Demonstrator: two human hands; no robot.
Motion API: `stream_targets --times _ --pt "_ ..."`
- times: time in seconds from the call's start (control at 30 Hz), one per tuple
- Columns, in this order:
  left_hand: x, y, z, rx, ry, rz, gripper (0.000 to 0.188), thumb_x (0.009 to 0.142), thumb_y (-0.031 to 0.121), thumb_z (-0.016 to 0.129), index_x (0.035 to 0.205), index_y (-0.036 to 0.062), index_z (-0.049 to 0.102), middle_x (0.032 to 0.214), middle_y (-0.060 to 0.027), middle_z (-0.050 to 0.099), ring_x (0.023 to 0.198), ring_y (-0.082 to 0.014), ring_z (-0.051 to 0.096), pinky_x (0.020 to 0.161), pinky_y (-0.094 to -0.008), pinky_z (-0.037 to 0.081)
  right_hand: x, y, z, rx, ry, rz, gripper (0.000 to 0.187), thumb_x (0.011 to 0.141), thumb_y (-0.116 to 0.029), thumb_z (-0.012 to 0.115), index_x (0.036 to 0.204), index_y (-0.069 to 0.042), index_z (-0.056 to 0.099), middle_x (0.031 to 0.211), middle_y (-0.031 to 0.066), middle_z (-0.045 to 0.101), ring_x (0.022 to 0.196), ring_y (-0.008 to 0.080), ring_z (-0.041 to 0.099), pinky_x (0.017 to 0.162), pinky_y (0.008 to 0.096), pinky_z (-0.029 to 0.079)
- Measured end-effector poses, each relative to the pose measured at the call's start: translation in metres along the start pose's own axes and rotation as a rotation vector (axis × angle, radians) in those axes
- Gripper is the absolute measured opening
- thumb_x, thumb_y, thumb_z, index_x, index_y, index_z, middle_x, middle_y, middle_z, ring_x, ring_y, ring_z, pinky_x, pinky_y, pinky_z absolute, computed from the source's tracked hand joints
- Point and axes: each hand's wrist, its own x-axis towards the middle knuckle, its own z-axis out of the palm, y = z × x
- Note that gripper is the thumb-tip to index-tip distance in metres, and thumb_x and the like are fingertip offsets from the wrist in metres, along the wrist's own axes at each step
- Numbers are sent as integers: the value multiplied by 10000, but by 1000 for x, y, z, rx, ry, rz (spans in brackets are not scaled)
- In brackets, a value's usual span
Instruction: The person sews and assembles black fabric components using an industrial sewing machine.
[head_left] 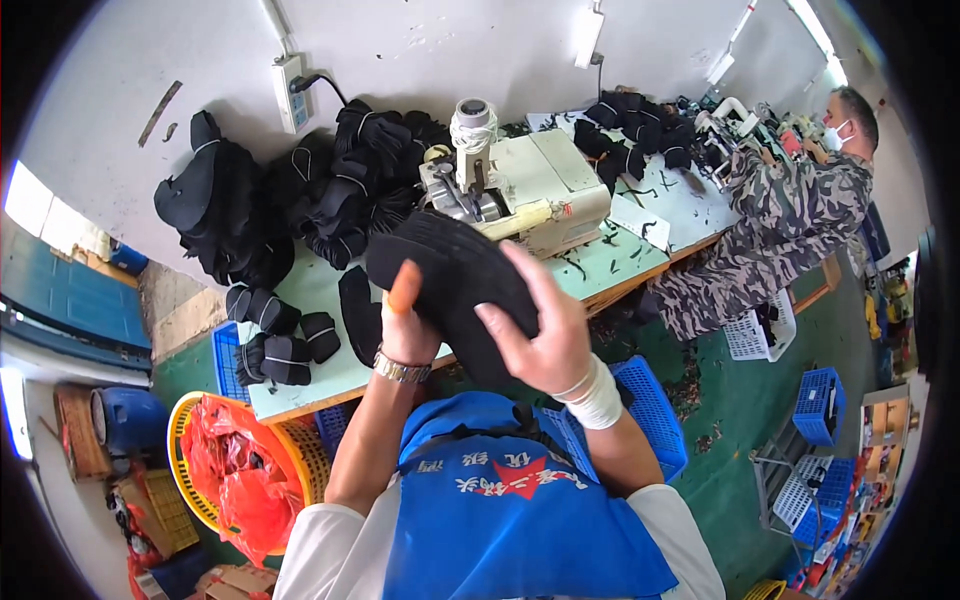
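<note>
A thick stack of black socks (455, 270) is held up above the near edge of the table, in front of the sewing machine (540, 185). My left hand (405, 325) grips its left side from below, with an orange cover on the thumb and a metal watch at the wrist. My right hand (548, 340), with a white wrap at the wrist, is closed round the right side, thumb across the top. Part of the fingers on both hands is hidden behind the stack. Another black sock (358, 315) lies flat on the table beside my left hand.
Tied black bundles (340, 190) heap up at the table's back left; smaller rolls (285, 350) sit at its left corner. A yellow basket (185, 450) holds red plastic bags. Blue crate (650, 420) stands at my right. A co-worker in a camouflage sleeve (790, 230) sits farther right.
</note>
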Motion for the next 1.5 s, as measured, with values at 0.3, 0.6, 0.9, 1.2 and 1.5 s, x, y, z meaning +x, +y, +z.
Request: stream_targets --times 0.3,0.6,0.9,1.2,1.5 --pt "-19 5 22 356 57 132 303 781 36 718 1067 12 621 954 -68 656 913 -185 630 835 -316 504 -43 36 -47 1094 -269 863 459 902 -233 606 1229 78 526 1137 113 609 1052 144 558 950 262 405" --pt "11 -16 13 495 77 73 264 811 -43 640 1075 -19 637 994 -60 669 895 -137 638 797 -283 511 15 74 -7 499 -425 488 326 846 -242 708 1006 36 654 859 100 687 758 139 608 717 297 493" --pt "98 26 -37 433 -282 -738 255 906 54 572 1115 -91 580 1014 -81 661 883 -101 607 802 -237 484 27 130 -5 801 -569 1148 265 845 -203 695 952 38 679 835 17 662 759 77 596 701 223 473" --pt "142 -28 -73 663 -82 -743 236 937 136 571 966 -88 640 817 -19 652 726 -48 537 621 -228 439 34 175 20 806 -257 1108 307 860 -118 666 1118 40 613 933 17 650 848 73 574 779 234 471" --pt "175 -38 -93 702 -7 -988 250 953 121 532 1026 -101 622 915 -89 685 761 -116 647 647 -229 509 47 220 27 1022 -326 1350 315 866 -132 648 1127 42 620 962 32 665 843 79 592 774 231 473"
